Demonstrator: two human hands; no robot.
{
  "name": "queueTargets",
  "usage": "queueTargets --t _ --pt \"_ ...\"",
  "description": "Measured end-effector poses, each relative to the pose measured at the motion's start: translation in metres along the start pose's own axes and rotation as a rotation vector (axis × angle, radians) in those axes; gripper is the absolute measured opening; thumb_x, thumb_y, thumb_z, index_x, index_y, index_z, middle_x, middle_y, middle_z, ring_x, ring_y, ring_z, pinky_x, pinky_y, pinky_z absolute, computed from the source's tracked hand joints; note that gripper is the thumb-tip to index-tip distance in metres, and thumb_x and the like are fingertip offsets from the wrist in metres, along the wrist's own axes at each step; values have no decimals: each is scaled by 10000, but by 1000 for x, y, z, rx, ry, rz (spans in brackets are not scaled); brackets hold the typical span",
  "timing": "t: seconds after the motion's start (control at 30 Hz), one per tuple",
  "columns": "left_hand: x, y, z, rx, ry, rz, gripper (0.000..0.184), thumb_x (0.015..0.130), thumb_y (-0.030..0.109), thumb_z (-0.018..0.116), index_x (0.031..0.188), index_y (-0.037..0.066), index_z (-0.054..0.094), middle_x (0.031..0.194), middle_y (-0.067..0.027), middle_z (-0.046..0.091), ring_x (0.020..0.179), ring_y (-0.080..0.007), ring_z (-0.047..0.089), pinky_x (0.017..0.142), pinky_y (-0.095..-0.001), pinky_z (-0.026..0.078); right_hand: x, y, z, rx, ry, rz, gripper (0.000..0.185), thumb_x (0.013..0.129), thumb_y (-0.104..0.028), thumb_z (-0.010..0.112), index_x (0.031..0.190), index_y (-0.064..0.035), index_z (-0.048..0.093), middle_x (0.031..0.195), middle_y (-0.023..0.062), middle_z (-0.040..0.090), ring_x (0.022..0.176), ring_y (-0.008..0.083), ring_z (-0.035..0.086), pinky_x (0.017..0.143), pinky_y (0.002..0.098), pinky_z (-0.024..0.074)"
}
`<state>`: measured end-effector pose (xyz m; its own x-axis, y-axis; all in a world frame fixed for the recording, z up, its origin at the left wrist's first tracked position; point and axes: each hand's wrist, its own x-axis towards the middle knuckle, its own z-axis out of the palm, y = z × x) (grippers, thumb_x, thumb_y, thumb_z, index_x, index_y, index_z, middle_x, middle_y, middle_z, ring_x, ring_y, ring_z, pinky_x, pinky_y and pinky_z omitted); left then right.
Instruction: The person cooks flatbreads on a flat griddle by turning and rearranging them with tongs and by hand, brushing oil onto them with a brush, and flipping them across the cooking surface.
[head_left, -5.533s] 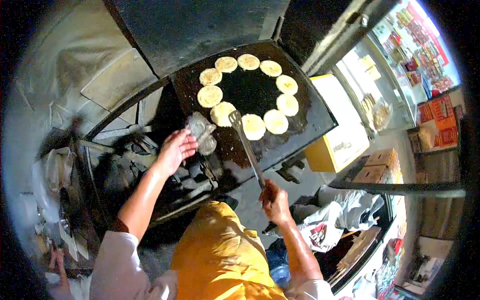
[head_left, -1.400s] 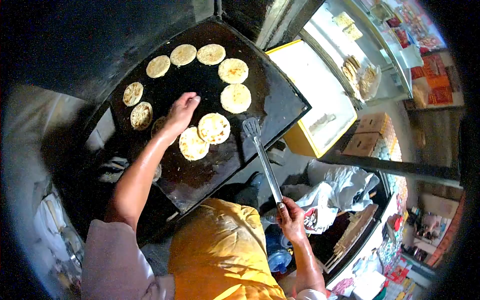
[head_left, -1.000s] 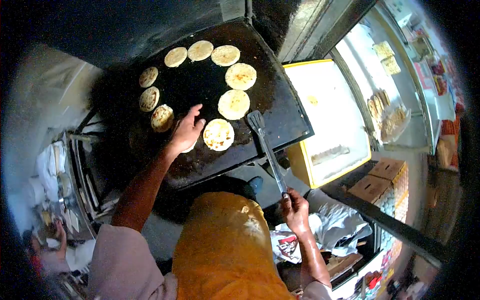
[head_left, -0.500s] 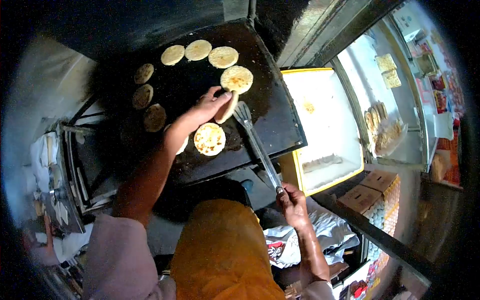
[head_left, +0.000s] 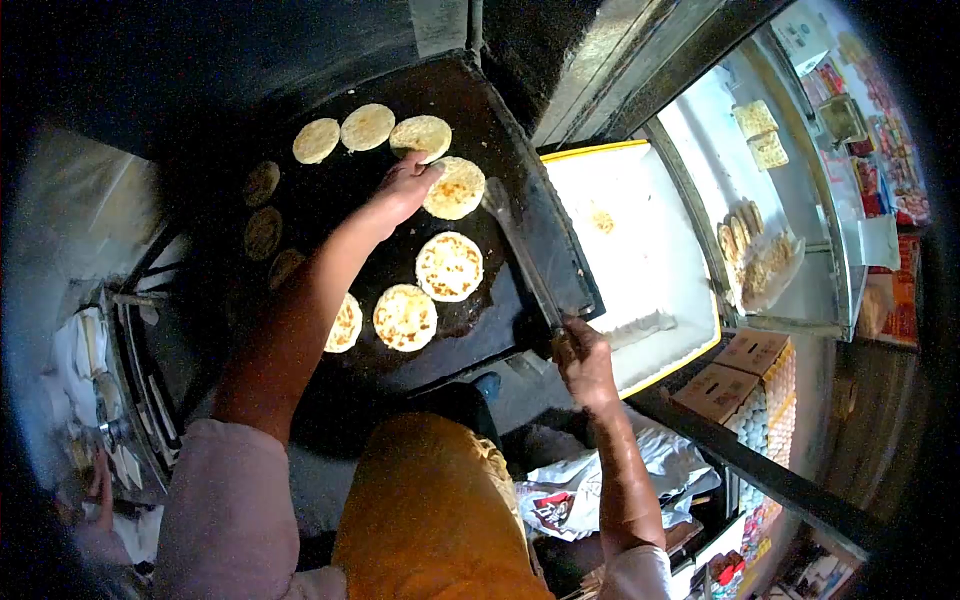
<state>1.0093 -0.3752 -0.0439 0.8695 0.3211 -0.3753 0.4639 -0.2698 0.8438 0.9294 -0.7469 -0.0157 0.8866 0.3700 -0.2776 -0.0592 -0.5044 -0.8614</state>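
Note:
My right hand [head_left: 583, 368] is wrapped round the handle of a metal spatula [head_left: 530, 262], whose blade rests on the dark griddle [head_left: 500, 330]. My left hand [head_left: 403, 190] reaches over the griddle with nothing visible in it; thumb and forefinger are a little apart. Its fingertips are at the near edge of a pale flatbread [head_left: 421, 136] and beside a lightly browned flatbread [head_left: 454, 190]. Closer to me lie a browned flatbread [head_left: 450, 267], another browned flatbread [head_left: 405, 318] and a third flatbread [head_left: 343, 325], partly behind my forearm. Several more form a ring.
Right of the griddle stands a white bin with a yellow rim [head_left: 680, 372]. Beyond it a glass case holds several stacked breads [head_left: 740, 228]. Cardboard boxes [head_left: 718, 390] and a white plastic bag [head_left: 600, 490] are at lower right. A metal post rises behind the griddle.
The flatbread my left hand held on edge now lies flat, browned face up. My left hand has moved away from me to the farther breads. The spatula has shifted slightly away from me.

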Motion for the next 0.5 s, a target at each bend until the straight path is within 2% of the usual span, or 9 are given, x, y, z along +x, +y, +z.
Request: queueTargets --t 0.07,0.13,0.17,0.2,0.23,0.3,0.4,0.47,0.5 --pt "-1 16 2 16 -15 -14 671 934 519 546 1405 56 430 1348 -141 539 1217 -257 508 1012 -350 392 2 -17 -4 168 -76 105 157 985 -116 524 1004 16 608 660 -30 497 550 65 431 492 242 364" --pt "2 26 2 -49 -67 -52 807 891 643 527 1448 77 380 1357 -128 529 1209 -250 520 1019 -364 389 -5 -27 -11 251 -109 158 175 997 -145 517 1008 3 611 657 -36 492 530 52 412 473 233 341" --pt "-4 28 -1 -62 -106 -36 788 924 647 469 1466 87 352 1302 -119 567 1155 -225 562 994 -374 424 -8 -31 -15 331 -139 204 194 1010 -174 510 1013 -9 613 653 -43 486 509 40 393 454 223 318" --pt "-4 30 -3 -243 -236 -124 758 944 636 439 1470 99 347 1285 -109 583 1139 -217 575 983 -382 439 -10 -32 -20 306 -171 226 260 968 -9 482 1194 48 598 731 -23 516 609 53 438 530 220 364" --pt "-4 34 -6 -425 -361 -209 728 963 624 410 1474 110 342 1269 -98 599 1122 -209 589 972 -391 454 -8 -34 -21 305 -168 222 260 968 -9 482 1194 48 598 731 -23 516 609 53 438 530 220 364" --pt "7 20 -14 -391 -406 -166 689 974 620 385 1431 106 418 1237 -93 620 1123 -203 587 974 -388 451 1 -39 -21 320 -175 243 245 972 -13 485 1178 48 603 733 -23 520 618 53 444 533 220 371" --pt "14 17 -36 -222 -236 -196 694 959 626 413 1375 73 476 1244 -101 618 1151 -205 555 990 -372 408 21 -36 -16 258 -147 180 235 970 -21 503 1168 58 602 759 7 559 659 78 483 573 245 415" --pt "14 11 -47 -196 -259 -182 682 962 614 421 1367 68 480 1244 -99 620 1138 -206 561 983 -371 412 35 -33 -13 78 -74 111 218 962 -23 520 1133 83 605 829 89 641 725 141 552 668 293 481" --pt "14 7 -52 -172 -285 -164 669 965 601 429 1358 63 485 1243 -97 623 1125 -207 567 975 -371 416 42 -29 -9 77 -81 115 218 962 -23 520 1133 83 605 829 89 641 725 141 552 668 293 481"
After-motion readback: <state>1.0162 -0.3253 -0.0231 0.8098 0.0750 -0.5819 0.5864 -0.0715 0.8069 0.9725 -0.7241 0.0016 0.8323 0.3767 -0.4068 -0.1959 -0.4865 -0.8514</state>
